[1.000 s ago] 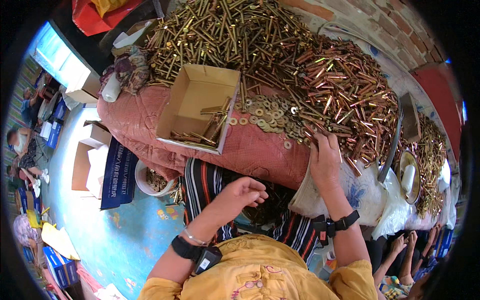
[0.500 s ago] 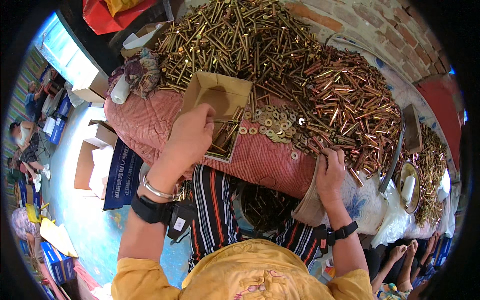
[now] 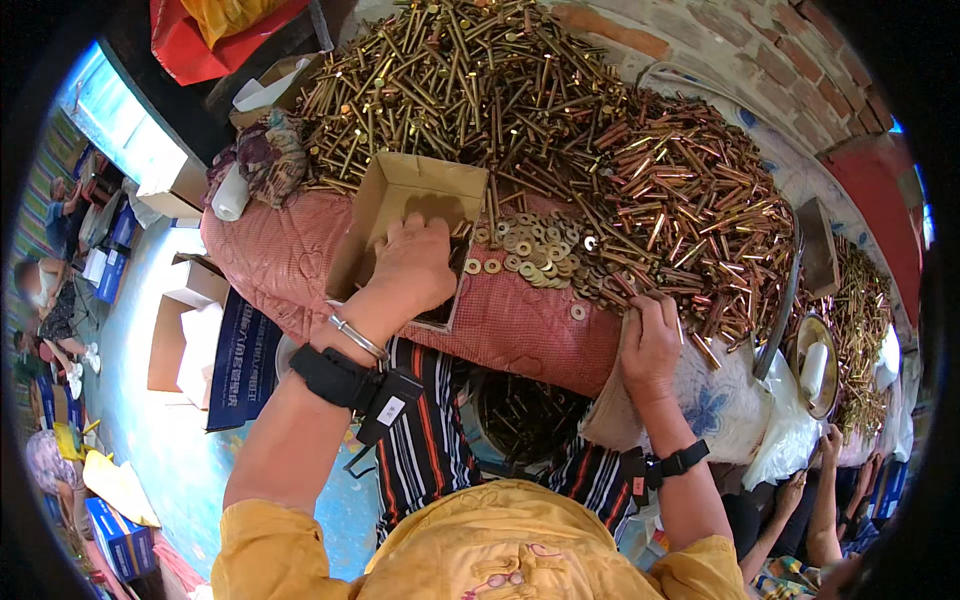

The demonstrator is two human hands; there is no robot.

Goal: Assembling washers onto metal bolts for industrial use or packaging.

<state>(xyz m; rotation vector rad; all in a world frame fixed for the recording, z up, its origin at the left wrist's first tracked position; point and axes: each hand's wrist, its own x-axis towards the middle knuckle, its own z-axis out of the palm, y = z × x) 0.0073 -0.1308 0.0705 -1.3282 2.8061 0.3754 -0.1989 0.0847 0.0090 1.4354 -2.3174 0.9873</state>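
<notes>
My left hand (image 3: 415,262) reaches down into a small open cardboard box (image 3: 432,172), its fingers spread apart over the inside. The bolts in the box are mostly covered by that hand. My right hand (image 3: 650,345) is closed, fingers curled against the thumb, at the near edge of the copper-coloured metal sleeves (image 3: 690,215); what it pinches, if anything, is hidden. Between the two hands lies a cluster of flat round washers (image 3: 545,250) on a red quilted cloth (image 3: 520,325). Behind the box rises a large heap of long golden bolts (image 3: 440,85).
Below the cloth, between my knees, a dark container (image 3: 520,410) holds more bolts. A metal bowl (image 3: 818,368) with a white roll stands at right beside a plastic bag (image 3: 785,420). A blue carton (image 3: 245,365) sits at left. Other people's hands (image 3: 790,495) show at lower right.
My left hand has gone from a closed pose above the box's edge down into the box, its fingers spreading. My right hand stays at the sleeves' edge, fingers still curled.
</notes>
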